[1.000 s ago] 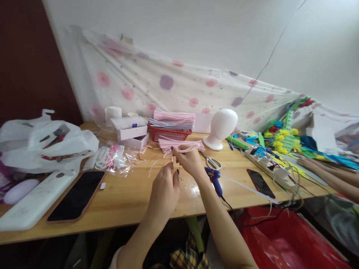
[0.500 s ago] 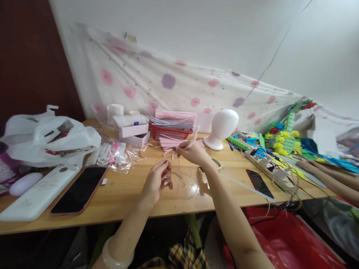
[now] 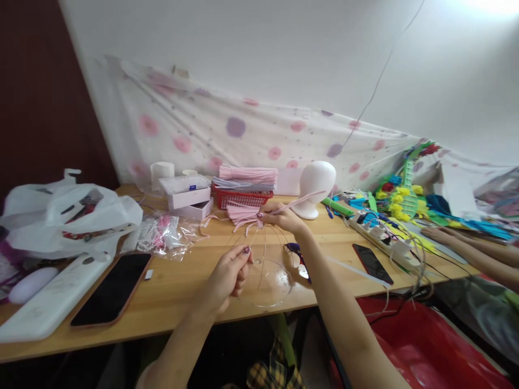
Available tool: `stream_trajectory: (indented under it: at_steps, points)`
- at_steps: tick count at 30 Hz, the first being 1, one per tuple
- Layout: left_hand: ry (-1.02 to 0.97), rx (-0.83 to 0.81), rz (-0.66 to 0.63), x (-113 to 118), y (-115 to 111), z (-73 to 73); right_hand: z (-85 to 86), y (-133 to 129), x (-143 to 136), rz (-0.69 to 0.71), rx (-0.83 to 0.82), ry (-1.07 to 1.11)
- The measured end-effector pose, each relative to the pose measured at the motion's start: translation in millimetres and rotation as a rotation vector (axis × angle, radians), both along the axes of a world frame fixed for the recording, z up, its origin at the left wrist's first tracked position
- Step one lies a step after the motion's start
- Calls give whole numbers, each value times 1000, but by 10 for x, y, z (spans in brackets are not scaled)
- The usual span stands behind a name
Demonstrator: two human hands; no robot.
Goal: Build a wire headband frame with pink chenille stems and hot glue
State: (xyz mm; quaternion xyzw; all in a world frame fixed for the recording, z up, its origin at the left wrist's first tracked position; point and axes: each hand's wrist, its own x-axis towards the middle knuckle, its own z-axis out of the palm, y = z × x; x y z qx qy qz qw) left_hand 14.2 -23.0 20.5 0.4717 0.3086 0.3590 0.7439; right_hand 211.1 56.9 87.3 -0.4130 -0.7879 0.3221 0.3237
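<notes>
A round frame of thin wire [image 3: 265, 306] hangs between my hands, low over the table's front edge, its thin strands meeting near my right fingers. My left hand [image 3: 230, 275] is closed, thumb and forefinger pinching the thin wire. Farther forward, my right hand [image 3: 279, 218] is closed on a pink pipe cleaner [image 3: 304, 201] where the strands gather; one end points up to the right. Just behind that hand lies a bundle of pink pipe cleaners [image 3: 239, 212]. Scissors with dark blue handles [image 3: 299, 253] rest by my right forearm, partly hidden.
A red basket [image 3: 227, 200] of pipe cleaners, white boxes [image 3: 190, 197] and a white foam head [image 3: 318, 181] stand at the back. Leftward lie a phone [image 3: 113, 289] and a plastic bag [image 3: 73, 216]. A power strip [image 3: 377, 235] and another person's hands [image 3: 436, 233] are right.
My right hand has tilted the pink pipe cleaner from upright to slanting right. My left thumb and forefinger have closed on the thin wire. More of the round frame and the scissors show.
</notes>
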Motion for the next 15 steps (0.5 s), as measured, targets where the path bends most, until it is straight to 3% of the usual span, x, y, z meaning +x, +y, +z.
stream_trajectory:
  at_steps: [8, 15]
  points:
    - [22, 63, 20, 42, 196, 50, -130, 40, -30, -54, 28, 123]
    - [35, 79, 188, 168, 320, 24, -108, -57, -99, -16, 22, 132]
